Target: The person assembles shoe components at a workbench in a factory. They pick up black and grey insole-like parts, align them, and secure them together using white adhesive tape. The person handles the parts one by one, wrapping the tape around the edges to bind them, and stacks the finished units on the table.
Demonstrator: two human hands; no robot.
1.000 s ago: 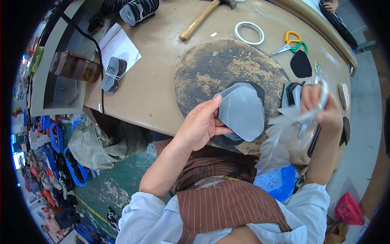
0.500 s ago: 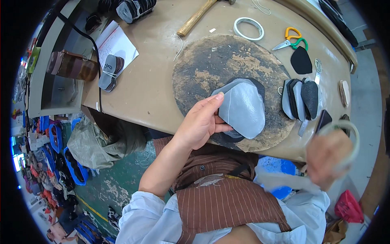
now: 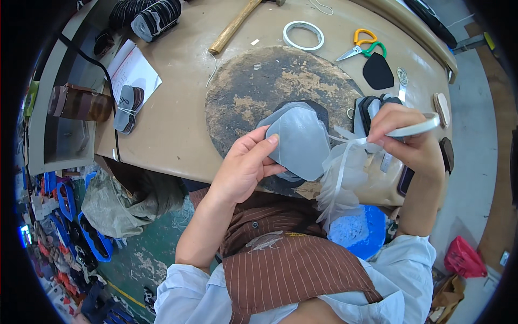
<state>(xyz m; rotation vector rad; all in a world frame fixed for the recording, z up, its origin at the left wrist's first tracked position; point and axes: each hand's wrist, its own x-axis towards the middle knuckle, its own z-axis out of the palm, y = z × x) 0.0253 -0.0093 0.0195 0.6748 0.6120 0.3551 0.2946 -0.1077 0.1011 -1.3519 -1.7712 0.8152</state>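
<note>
On the counter [image 3: 172,135] at left, a bundle [image 3: 127,110] is already tied. Over the round board [image 3: 234,100], grey pieces [image 3: 299,143] are clamped in the left hand [image 3: 242,164], thumb uppermost, with no tie visible. Apart from it, translucent strips [image 3: 350,181] and a white ring [image 3: 426,125] are gripped by the right hand [image 3: 407,135]; whether any strip is joined to the pieces cannot be told.

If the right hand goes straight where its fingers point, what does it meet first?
Beyond the translucent film it holds, probably the grey sheet in the left hand; depth is unclear.

Rounded grey piece [image 3: 300,143], limp translucent film [image 3: 350,175] rightward, then tilted white ring [image 3: 418,128].
</note>
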